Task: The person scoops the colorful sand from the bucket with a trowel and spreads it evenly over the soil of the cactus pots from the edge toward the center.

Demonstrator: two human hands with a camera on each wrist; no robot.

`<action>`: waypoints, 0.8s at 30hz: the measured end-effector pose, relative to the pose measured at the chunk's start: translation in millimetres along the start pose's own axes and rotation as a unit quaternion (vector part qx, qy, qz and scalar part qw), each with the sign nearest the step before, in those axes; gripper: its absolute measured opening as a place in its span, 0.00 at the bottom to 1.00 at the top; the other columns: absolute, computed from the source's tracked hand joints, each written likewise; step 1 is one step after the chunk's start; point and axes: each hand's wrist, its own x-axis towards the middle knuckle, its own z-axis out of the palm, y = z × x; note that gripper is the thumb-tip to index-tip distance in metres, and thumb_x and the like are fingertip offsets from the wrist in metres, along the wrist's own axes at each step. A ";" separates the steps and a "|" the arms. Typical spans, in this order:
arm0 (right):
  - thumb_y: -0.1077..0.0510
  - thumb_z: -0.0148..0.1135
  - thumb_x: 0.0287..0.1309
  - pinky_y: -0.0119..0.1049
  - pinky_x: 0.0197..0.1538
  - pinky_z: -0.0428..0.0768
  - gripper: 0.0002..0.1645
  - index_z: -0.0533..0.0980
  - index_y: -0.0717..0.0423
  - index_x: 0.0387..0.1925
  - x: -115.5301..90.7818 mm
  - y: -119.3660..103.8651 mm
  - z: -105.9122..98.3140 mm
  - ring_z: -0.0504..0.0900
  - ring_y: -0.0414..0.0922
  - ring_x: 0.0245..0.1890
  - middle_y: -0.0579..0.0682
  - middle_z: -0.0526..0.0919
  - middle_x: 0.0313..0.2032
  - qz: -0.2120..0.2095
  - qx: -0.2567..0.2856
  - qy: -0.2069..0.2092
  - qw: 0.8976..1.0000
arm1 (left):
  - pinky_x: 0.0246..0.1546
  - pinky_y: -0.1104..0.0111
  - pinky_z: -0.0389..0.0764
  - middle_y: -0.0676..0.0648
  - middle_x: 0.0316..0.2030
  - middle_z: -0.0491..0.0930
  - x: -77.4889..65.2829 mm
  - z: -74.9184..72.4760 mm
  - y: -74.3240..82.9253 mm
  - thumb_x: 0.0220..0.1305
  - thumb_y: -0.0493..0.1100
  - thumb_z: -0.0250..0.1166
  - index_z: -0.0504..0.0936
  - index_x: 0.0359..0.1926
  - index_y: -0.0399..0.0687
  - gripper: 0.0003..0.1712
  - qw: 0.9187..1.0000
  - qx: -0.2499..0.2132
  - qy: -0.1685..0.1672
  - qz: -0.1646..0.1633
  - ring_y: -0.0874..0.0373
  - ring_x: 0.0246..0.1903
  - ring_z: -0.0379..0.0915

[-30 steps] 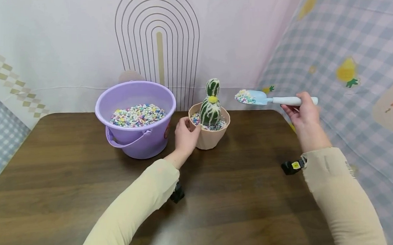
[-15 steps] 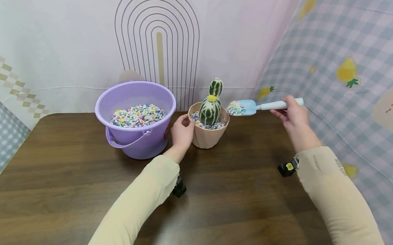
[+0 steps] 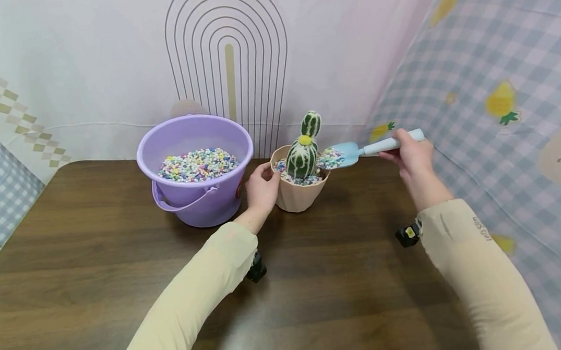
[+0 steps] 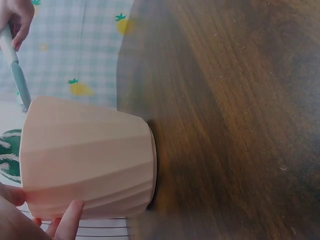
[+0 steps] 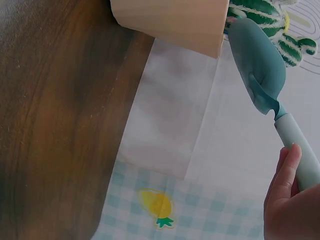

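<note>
My right hand (image 3: 416, 156) grips the white handle of a light blue trowel (image 3: 347, 154). Its blade is tilted down over the right rim of a pale pink plant pot (image 3: 297, 196), with colorful pebbles (image 3: 329, 159) at its tip. In the pot stands a green cactus (image 3: 301, 158) with white stripes and a yellow flower, its base among more pebbles. My left hand (image 3: 262, 190) holds the pot's left rim, thumb and fingers on its wall (image 4: 90, 155). From the right wrist view, the trowel's underside (image 5: 257, 60) shows above the pot's edge, hiding the pebbles.
A purple bucket (image 3: 202, 202) partly filled with colorful pebbles stands left of the pot, its handle hanging at the front. Brown wooden table (image 3: 313, 288) lies beneath. A patterned cloth (image 3: 331, 47) hangs right behind the table, and a checkered cloth (image 3: 475, 109) on the right.
The trowel has moved left from beside the pot to over its rim, and its blade has tipped downward with the pebbles toward the cactus. The left hand stays on the pot.
</note>
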 end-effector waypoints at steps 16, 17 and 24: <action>0.65 0.52 0.53 0.29 0.21 0.82 0.05 0.68 0.59 0.23 -5.4 -14.8 18.3 0.82 0.38 0.15 0.45 0.79 0.17 -0.083 -0.099 -0.011 0.992 | 0.53 0.61 0.76 0.42 0.45 0.82 -0.1 -0.5 0.8 0.62 0.43 0.60 0.76 0.56 0.44 0.21 1.000 -0.003 -0.002 0.000 0.52 0.48 0.76; 0.65 0.52 0.53 0.30 0.20 0.82 0.05 0.68 0.59 0.23 -6.1 -16.4 19.3 0.82 0.38 0.15 0.45 0.78 0.16 -0.088 -0.101 -0.014 0.991 | 0.53 0.61 0.76 0.42 0.45 0.82 -0.1 -0.5 0.7 0.62 0.43 0.60 0.76 0.56 0.44 0.21 1.000 -0.003 -0.002 0.000 0.52 0.48 0.76; 0.67 0.52 0.50 0.31 0.19 0.81 0.09 0.67 0.58 0.18 -12.3 -25.7 25.2 0.83 0.38 0.16 0.45 0.74 0.15 -0.129 -0.110 -0.035 0.985 | 0.54 0.60 0.75 0.42 0.46 0.82 0.2 -0.7 -0.2 0.62 0.43 0.60 0.76 0.56 0.44 0.21 1.000 -0.002 -0.002 -0.001 0.52 0.49 0.76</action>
